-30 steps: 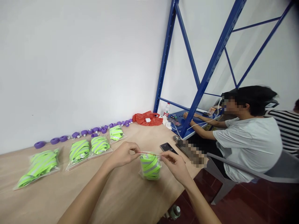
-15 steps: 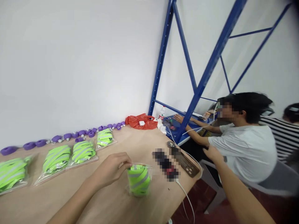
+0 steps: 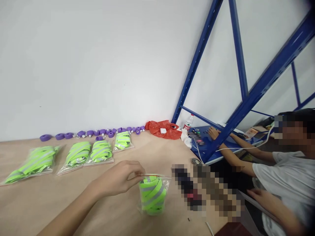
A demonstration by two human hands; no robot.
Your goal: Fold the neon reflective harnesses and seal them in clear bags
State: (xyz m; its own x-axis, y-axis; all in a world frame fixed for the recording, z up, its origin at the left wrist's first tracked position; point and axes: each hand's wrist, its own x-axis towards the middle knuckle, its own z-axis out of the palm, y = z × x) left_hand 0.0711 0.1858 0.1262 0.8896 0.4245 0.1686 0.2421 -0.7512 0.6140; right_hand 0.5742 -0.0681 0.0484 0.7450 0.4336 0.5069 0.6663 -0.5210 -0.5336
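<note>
A clear zip bag (image 3: pixel 153 196) with a rolled neon-green strap with grey reflective stripes stands on the brown table. My left hand (image 3: pixel 125 175) pinches the left corner of its top edge between thumb and fingers, near the red zip line. My right hand (image 3: pixel 273 206) is off the table's right edge, in front of a co-worker's white shirt. Its fingers are loosely stretched and hold nothing I can see. Left of the held bag lie several similar bags of green straps, the nearest being a flat bag (image 3: pixel 100 152).
Purple rolls (image 3: pixel 97 132) line the wall. A red plastic bag (image 3: pixel 159 127) lies at the back, near a water bottle (image 3: pixel 189 122) and blue rack post (image 3: pixel 194 68). Blurred items (image 3: pixel 188 186) lie right of the held bag. A co-worker (image 3: pixel 278 164) sits at the right.
The view has turned left, so the table and rack appear farther right. My left hand keeps its pinch on the zip bag. My right hand has moved lower and farther right.
</note>
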